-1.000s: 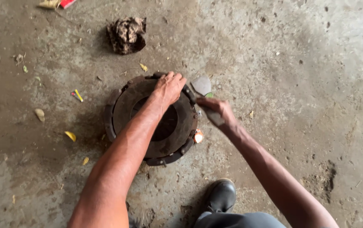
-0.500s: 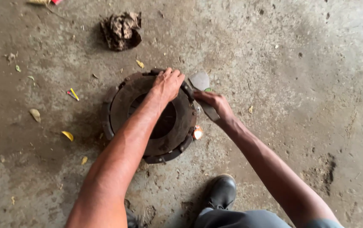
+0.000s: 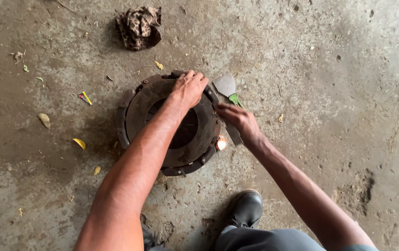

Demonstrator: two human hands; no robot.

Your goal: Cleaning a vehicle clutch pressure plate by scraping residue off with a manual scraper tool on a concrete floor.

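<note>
Scraper [image 3: 227, 95]: flat metal blade pointing away from the person, long axis running from the right hand up toward the top of view, beside the disc's right rim
Round rusty disc [image 3: 167, 123]: lying flat on the concrete floor [image 3: 329, 93]
Left hand [image 3: 189, 88]: fingers curled over the disc's far rim, gripping it
Right hand [image 3: 239, 120]: closed around the scraper's handle
Nearby: crumpled rag [image 3: 138, 27]; black shoe [image 3: 247, 208]

Clutch pressure plate [image 3: 171, 139]: dark cast metal, rusty brown, matt, rough. Scraper [image 3: 226, 86]: flat grey metal blade, dull, smooth. Floor [image 3: 339, 93]: bare concrete, matt, gritty, stained and pitted. Rag [image 3: 137, 27]: crumpled patterned cloth, soft, matt. Shoe [image 3: 247, 208]: black leather-like, slightly glossy at the toe.
</note>
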